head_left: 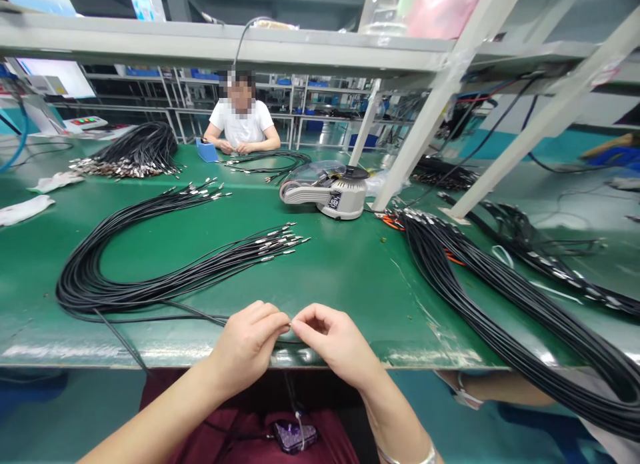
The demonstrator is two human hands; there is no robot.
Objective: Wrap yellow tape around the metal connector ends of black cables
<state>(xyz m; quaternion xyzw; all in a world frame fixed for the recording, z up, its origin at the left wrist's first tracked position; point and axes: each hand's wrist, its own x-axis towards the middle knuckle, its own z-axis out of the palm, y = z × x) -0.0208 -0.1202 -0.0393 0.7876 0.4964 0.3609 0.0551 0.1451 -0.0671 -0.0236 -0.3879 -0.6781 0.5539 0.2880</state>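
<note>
At the table's front edge, my left hand (250,344) is closed in a pinch on a black cable (195,319) that runs in from the left. My right hand (336,343) meets it fingertip to fingertip, thumb and forefinger pinched together. A tiny pale tip shows between the two hands; what my right fingers hold is too small to make out. Beyond my left hand lies a curved bundle of black cables (83,267) with silvery metal ends (275,244) pointing right.
A round grey tape dispenser (345,197) stands mid-table. Long black cable bundles (480,297) hang over the right front edge. Another cable heap (145,147) and white gloves (25,211) lie left. A person (243,124) sits opposite. Slanted posts (425,111) and a shelf (300,47) frame the table.
</note>
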